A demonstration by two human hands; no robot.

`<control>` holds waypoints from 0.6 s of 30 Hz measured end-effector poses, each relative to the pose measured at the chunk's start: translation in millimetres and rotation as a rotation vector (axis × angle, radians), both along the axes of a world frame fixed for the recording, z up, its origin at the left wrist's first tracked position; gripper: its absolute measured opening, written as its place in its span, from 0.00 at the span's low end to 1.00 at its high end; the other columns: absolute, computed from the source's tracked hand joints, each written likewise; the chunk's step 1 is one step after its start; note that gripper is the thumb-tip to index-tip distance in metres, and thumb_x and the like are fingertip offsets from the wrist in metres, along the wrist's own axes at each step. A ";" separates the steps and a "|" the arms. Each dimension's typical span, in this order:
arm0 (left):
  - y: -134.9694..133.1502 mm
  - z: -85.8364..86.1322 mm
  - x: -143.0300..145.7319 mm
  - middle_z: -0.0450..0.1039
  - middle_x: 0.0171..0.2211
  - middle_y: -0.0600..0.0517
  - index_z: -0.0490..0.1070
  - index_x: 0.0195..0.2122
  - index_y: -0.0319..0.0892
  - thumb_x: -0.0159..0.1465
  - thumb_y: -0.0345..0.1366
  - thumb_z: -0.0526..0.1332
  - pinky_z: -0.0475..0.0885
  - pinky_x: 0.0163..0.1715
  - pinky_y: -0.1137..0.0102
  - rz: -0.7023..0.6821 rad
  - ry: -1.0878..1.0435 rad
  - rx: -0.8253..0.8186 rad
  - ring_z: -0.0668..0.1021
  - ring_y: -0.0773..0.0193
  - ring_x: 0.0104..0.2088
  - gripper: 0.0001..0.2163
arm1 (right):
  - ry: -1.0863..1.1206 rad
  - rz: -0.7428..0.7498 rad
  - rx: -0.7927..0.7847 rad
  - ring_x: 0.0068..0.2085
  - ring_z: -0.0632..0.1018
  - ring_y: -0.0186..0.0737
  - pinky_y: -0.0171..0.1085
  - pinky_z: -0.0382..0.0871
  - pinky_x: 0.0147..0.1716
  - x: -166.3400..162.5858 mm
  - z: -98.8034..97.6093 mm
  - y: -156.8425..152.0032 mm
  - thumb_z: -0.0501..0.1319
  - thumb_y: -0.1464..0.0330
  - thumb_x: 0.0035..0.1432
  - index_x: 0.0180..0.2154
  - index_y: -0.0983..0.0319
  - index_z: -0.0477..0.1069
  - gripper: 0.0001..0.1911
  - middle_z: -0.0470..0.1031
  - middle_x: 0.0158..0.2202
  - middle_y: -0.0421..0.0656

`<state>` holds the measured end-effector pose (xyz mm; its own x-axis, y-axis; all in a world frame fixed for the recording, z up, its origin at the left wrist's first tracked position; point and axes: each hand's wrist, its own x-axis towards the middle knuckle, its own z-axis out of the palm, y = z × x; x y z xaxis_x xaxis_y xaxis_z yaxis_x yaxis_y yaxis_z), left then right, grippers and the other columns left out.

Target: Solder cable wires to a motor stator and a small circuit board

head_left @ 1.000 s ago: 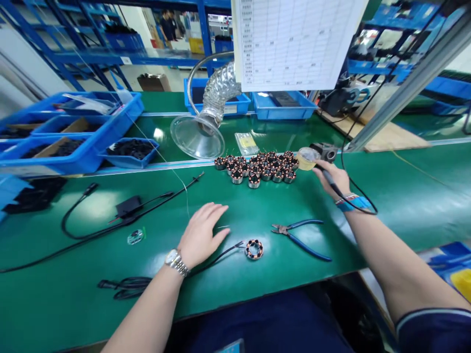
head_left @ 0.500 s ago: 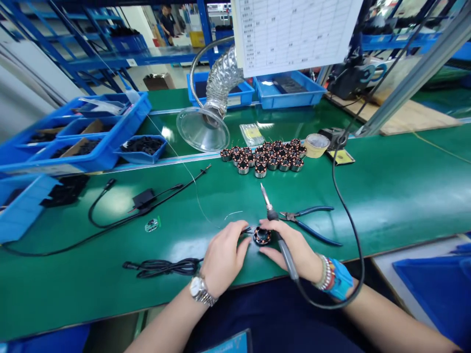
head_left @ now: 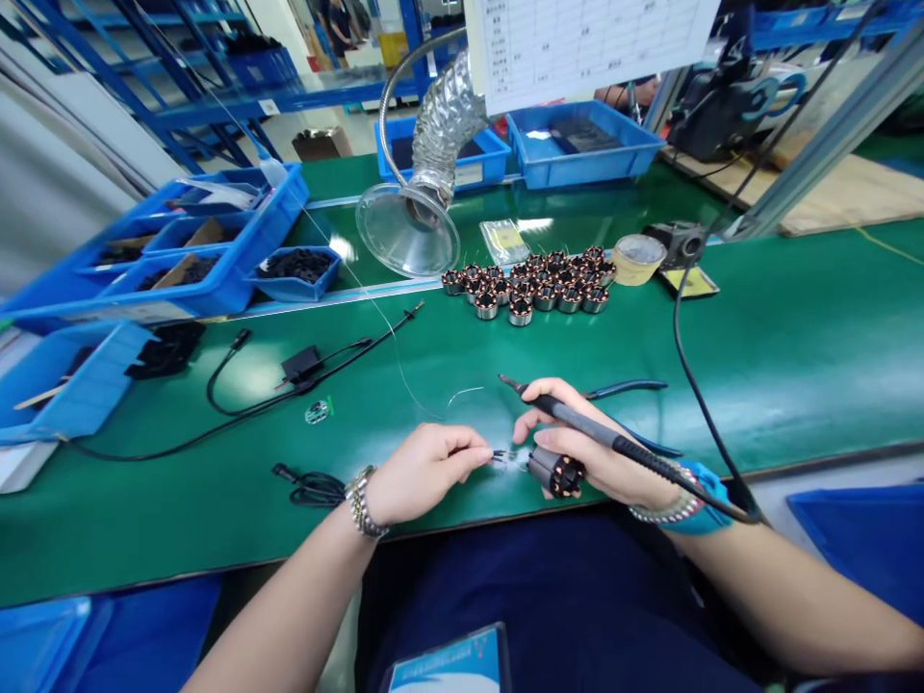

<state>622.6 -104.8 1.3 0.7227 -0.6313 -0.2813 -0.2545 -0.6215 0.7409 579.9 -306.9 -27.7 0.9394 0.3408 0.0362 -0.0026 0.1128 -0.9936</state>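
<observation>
My right hand is closed around a small copper-wound motor stator, lifted just off the green mat, and a black soldering iron lies across the same hand with its tip pointing left. My left hand pinches the end of a black cable against the stator's wire leads. A thin solder wire trails across the mat just beyond both hands.
Several more stators are grouped farther back beside a tape roll. Blue-handled pliers lie behind my right hand. A fume hood on a flexible duct, blue parts bins at the left and a black lead also occupy the bench.
My right hand has lifted the stator off the mat and tipped it sideways, with the soldering iron swung to point left. My left hand now pinches the cable end at the stator.
</observation>
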 end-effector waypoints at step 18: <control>3.3 -2.3 -0.8 0.60 0.19 0.57 0.70 0.28 0.38 0.60 0.42 0.53 0.56 0.22 0.75 0.036 0.093 -0.045 0.61 0.71 0.21 0.13 | 0.058 -0.003 0.045 0.20 0.68 0.27 0.27 0.62 0.14 -2.9 -7.7 0.5 0.50 0.71 0.58 0.47 0.56 0.54 0.15 0.69 0.37 0.40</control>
